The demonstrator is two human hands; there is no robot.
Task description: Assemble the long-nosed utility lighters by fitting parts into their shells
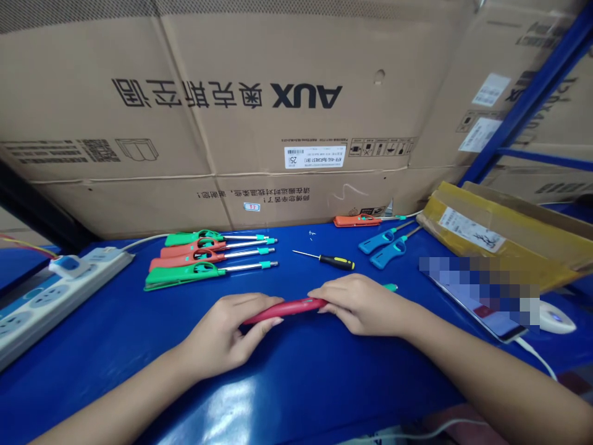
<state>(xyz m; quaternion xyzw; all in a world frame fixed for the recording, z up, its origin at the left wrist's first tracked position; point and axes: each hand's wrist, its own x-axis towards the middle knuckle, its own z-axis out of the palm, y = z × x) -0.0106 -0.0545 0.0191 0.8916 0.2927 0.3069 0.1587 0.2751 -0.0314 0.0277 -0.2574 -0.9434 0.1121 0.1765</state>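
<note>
Between my two hands is a red long-necked lighter (290,307), held level above the blue tabletop. My left hand (231,327) is closed round its left end, thumb below and fingers above. Its right end is pinched by my right hand (359,303), which hides most of the neck; a small green tip shows beyond the knuckles. Behind my left hand lie several green and orange lighters (185,275) in a row, their metal necks pointing right. A black and yellow screwdriver (337,262) lies behind my right hand, its shaft pointing left.
Two blue lighters (388,252) and an orange lighter (356,220) lie by an open yellow-taped carton (467,232). A phone (482,309) and a white device (558,318) are at right. A power strip (69,293) runs along the left. A large cardboard box (222,136) walls off the back.
</note>
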